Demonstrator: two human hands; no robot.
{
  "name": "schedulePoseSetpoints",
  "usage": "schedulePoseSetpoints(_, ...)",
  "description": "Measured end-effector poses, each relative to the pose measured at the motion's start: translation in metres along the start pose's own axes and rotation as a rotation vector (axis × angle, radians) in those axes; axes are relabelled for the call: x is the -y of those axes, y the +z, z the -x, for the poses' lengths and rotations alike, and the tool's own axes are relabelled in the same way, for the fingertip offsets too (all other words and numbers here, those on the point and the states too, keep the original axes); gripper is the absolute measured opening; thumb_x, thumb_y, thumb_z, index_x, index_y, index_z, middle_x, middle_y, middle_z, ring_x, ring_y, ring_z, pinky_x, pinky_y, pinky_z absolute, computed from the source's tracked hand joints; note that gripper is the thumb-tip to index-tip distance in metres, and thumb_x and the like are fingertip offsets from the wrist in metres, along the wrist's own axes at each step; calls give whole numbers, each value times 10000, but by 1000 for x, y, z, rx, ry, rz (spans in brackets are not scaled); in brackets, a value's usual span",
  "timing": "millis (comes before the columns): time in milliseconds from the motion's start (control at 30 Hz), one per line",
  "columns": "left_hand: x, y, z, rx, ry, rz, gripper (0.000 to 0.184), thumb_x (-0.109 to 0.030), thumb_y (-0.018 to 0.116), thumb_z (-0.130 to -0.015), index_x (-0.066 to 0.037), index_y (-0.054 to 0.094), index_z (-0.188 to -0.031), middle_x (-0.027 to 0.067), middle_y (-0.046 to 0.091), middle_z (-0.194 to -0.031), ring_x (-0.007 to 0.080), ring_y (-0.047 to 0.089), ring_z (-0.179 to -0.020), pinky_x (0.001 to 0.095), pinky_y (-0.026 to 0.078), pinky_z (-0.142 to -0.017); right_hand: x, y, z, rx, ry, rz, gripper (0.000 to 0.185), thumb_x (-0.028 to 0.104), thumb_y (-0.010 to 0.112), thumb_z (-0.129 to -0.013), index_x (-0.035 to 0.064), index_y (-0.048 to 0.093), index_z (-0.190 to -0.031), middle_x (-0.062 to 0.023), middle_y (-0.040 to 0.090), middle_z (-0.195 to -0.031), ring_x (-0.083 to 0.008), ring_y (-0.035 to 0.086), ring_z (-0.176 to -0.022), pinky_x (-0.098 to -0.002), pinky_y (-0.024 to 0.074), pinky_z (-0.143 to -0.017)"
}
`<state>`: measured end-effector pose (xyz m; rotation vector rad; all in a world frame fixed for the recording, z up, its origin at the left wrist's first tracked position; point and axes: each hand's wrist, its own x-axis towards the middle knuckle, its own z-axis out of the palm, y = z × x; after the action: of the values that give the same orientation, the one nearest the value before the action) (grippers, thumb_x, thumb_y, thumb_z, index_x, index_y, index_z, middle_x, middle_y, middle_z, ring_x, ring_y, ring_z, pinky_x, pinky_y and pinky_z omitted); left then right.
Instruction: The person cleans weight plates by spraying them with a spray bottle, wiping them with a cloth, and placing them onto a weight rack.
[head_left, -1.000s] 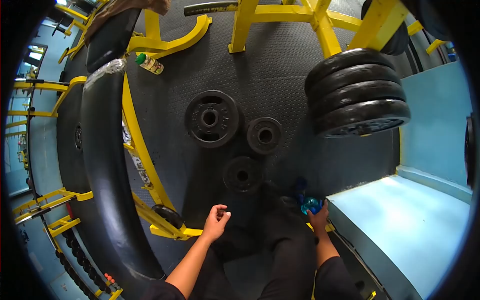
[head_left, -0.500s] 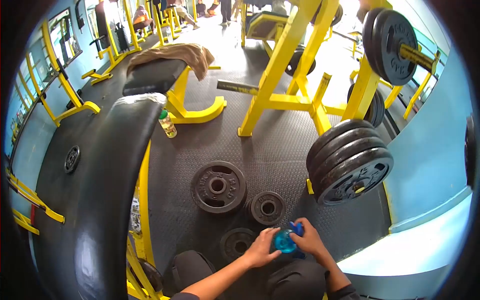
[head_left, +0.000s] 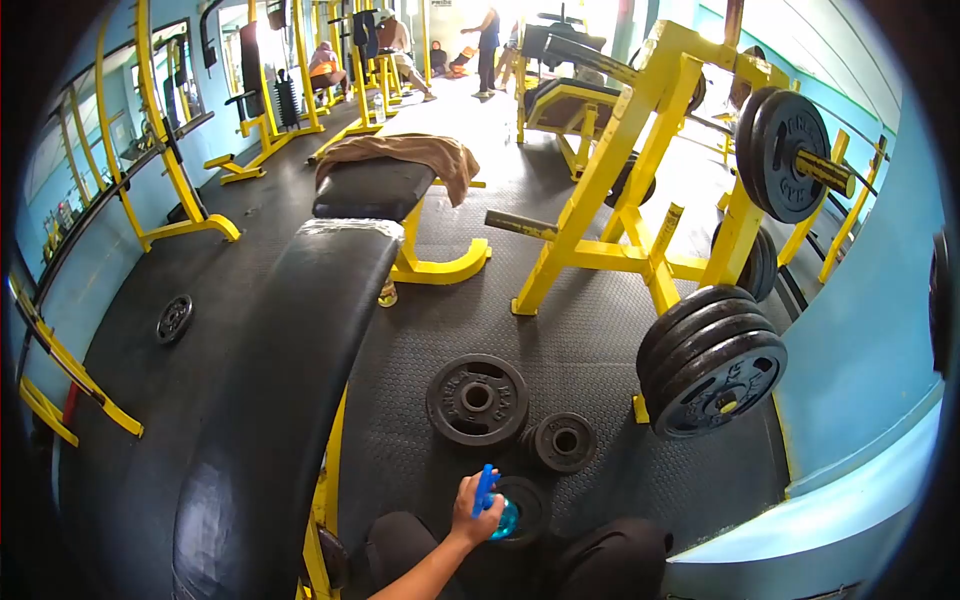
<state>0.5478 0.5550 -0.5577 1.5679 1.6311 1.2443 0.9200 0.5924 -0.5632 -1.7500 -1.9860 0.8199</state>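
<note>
My left hand [head_left: 470,515] reaches in from the bottom and is closed around a translucent blue water bottle [head_left: 507,522]. The bottle's bright blue top [head_left: 484,488] sticks up past my fingers. Under and behind the bottle lies a black weight plate [head_left: 528,497], partly covered by it. A large weight plate [head_left: 500,420] and a smaller weight plate [head_left: 545,447] lie on the floor just beyond. My right hand is out of sight.
A long black padded bench [head_left: 290,370] runs along the left, with a brown cloth [head_left: 410,155] draped over its far end. On the right stands a yellow rack [head_left: 570,240] loaded with weight plates [head_left: 715,375]. Several people are in the bright background.
My left hand has taken the blue bottle and shifted left with it. My right hand, which was at the bottle's blue top, has left the view. The camera view has tilted up.
</note>
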Motion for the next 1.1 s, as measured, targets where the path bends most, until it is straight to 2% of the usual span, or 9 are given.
schedulePoseSetpoints(167, 1, -15, 12, -172, -39, 373, 546, -60, 625, -803, -74, 446, -1319, 126, 562, -1283, 276, 605, -1072, 373, 484, -953, -47, -32, -4, -98, 166, -161, 728, 224, 708, -835, -16, 349, -1422, -220, 499, -1340, -271, 556, -1163, -341, 439, -982)
schedulePoseSetpoints(333, -7, -34, 3, -71, -135, 311, 519, -12, 608, -828, -62, 440, -1318, 97, 557, -1239, 188, 628, -947, 303, 525, -798, -67, -67, 28, -193, 394, -310, 715, 238, 714, -808, -23, 395, -1393, -207, 519, -1316, -267, 557, -1138, -335, 436, -969)
schedulePoseSetpoints(500, 1, -33, -14, -128, -192, 195, 502, -59, 605, -794, -75, 492, -1282, 110, 624, -1185, 226, 643, -995, 312, 507, -830, -68, -87, 53, -242, 641, -421, 705, 251, 720, -781, -30, 440, -1364, -194, 539, -1292, -264, 557, -1114, -329, 432, -957)
schedulePoseSetpoints(567, 0, -33, -19, -115, -272, 205, 490, -92, 601, -781, -91, 511, -1263, 108, 643, -1178, 269, 649, -1027, 342, 508, -858, -26, -112, 31, -660, 331, -194, 512, 144, 637, -786, -16, 501, -1254, -130, 584, -1128, -205, 560, -991, -314, 445, -873)
schedulePoseSetpoints(633, 16, -26, -21, -88, -278, 87, 483, -118, 609, -759, -90, 543, -1237, 122, 642, -1183, 281, 644, -1034, 355, 501, -876, 90, -165, 15, -462, 124, -587, 344, 62, 557, -794, 33, 544, -1137, -60, 566, -1016, -121, 528, -925, -268, 441, -828)
schedulePoseSetpoints(700, 16, -23, -24, -95, -314, 80, 457, -134, 610, -753, -89, 563, -1205, 119, 648, -1149, 283, 659, -949, 373, 504, -866, 170, -184, 3, -463, 23, -545, 327, 37, 526, -776, 63, 539, -1102, -39, 536, -964, -112, 529, -888, -250, 446, -820)
schedulePoseSetpoints(867, 12, -12, -39, -86, -512, 111, 344, -147, 636, -729, -48, 602, -1057, 96, 671, -943, 264, 666, -875, 377, 515, -827, 247, -157, -29, -517, 35, -782, 319, 45, 539, -780, 60, 555, -1098, -35, 549, -961, -117, 536, -860, -242, 453, -790)
schedulePoseSetpoints(967, 11, -1, -43, -94, -584, 60, 306, -147, 646, -720, -36, 612, -1004, 93, 670, -901, 255, 668, -863, 369, 517, -820, 228, -109, -54, -561, 98, -992, 304, 59, 534, -787, 50, 573, -1089, -38, 568, -959, -129, 552, -850, -252, 462, -787)
schedulePoseSetpoints(1100, 26, 25, -37, -157, -450, 85, 369, -154, 658, -724, -50, 623, -1076, 96, 683, -986, 248, 671, -961, 361, 510, -867, 230, -91, -56, -478, 177, -1243, 294, 74, 520, -806, 41, 588, -1089, -51, 603, -967, -155, 583, -836, -269, 477, -791)
